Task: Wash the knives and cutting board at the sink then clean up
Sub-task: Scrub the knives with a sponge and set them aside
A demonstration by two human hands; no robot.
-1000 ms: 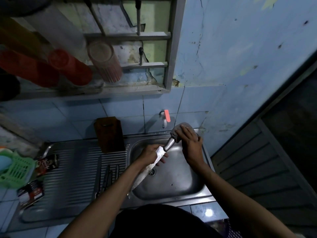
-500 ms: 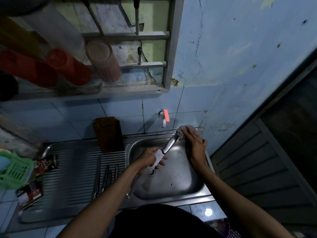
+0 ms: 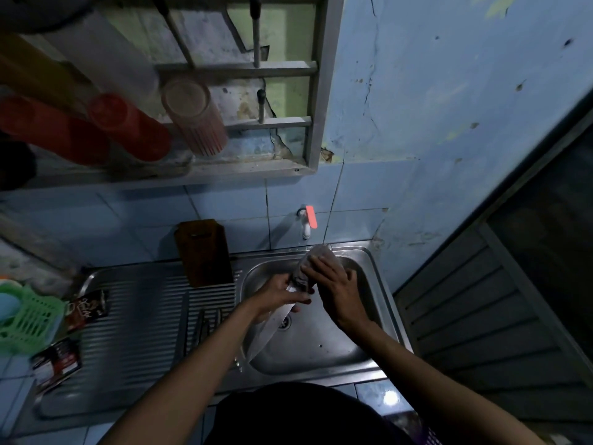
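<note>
Over the steel sink [image 3: 369, 268] my left hand [image 3: 279, 292] grips a large knife [image 3: 269, 326] by its blade near the handle, the tip pointing toward me past the basin's front edge. My right hand [image 3: 333, 284] holds a grey scrub pad [image 3: 313, 263] wrapped round the knife's handle end. A dark wooden cutting board [image 3: 205, 252] leans upright against the tiled wall behind the drainboard. More knives [image 3: 205, 326] lie on the ribbed drainboard [image 3: 144, 316], left of the basin.
A white tap with a red lever [image 3: 308, 220] juts from the wall above the basin. A green basket [image 3: 25, 319] and sachets [image 3: 86, 308] sit at the far left. Red tumblers [image 3: 128, 126] lie on a shelf overhead. A louvred door [image 3: 481, 316] stands right.
My right hand has slid the scrub pad down from the handle's far end toward my left hand, covering the handle. The knife stays in my left hand.
</note>
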